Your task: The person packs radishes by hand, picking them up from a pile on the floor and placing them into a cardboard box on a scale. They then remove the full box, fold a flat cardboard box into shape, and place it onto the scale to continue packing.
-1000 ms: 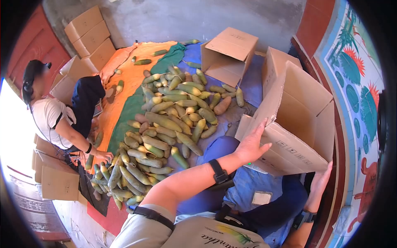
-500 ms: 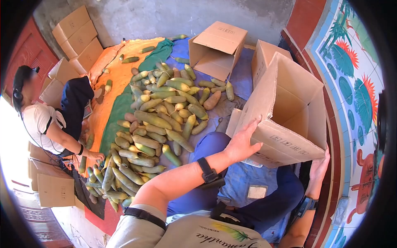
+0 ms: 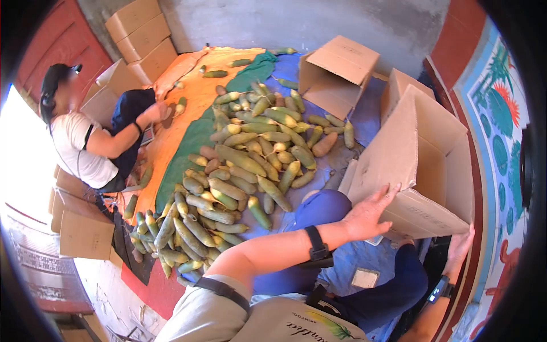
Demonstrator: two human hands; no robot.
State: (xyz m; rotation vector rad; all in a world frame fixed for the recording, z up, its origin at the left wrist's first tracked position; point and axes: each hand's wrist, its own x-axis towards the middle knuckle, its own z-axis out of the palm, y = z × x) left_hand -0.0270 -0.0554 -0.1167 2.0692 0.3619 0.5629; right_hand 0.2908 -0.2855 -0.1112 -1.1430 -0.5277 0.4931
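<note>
I hold an open, empty cardboard box [image 3: 421,165] tilted on its side over my lap. My left hand [image 3: 370,214] presses flat against its near left wall, a black watch on the wrist. My right hand [image 3: 460,246] grips its lower right corner. A large heap of green and yellow cucumbers [image 3: 245,171] lies on the sheets to the left of the box, close to my knee.
Another person [image 3: 91,142] sits at the left edge of the orange sheet [image 3: 182,114], reaching over it. A second open box [image 3: 336,74] lies on its side at the back. Closed boxes [image 3: 142,37] are stacked at the back left, more cartons [image 3: 80,228] at the left.
The box has swung slightly lower and more onto its side in my hands. The other person's arm has moved from the near cucumbers up toward the back of the orange sheet.
</note>
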